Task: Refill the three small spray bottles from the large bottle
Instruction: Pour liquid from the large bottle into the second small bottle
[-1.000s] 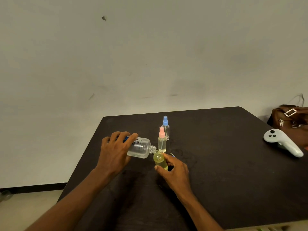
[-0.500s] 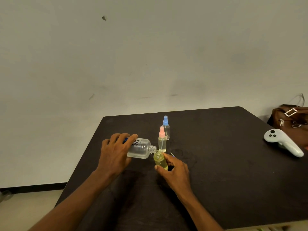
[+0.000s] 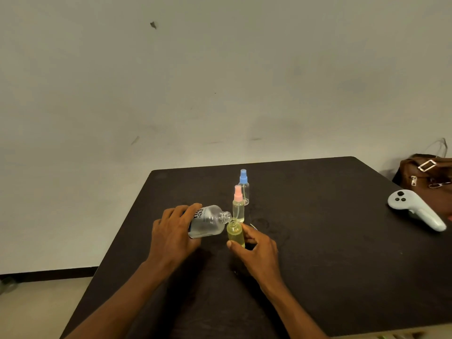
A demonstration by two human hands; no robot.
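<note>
- my left hand (image 3: 175, 232) is wrapped round the large bottle (image 3: 208, 225), tipped sideways, its mouth right at the open small bottle (image 3: 235, 234)
- my right hand (image 3: 258, 248) pinches that yellowish small bottle upright on the dark table (image 3: 318, 265)
- pink-capped bottle (image 3: 238, 204) and blue-capped bottle (image 3: 243, 185) stand just behind

Single head-worn wide-angle view, looking forward and down over the dark counter (image 3: 318, 265), both forearms entering from the bottom edge, hands near frame centre, pale wall (image 3: 220, 81) filling the upper half, no second view.
</note>
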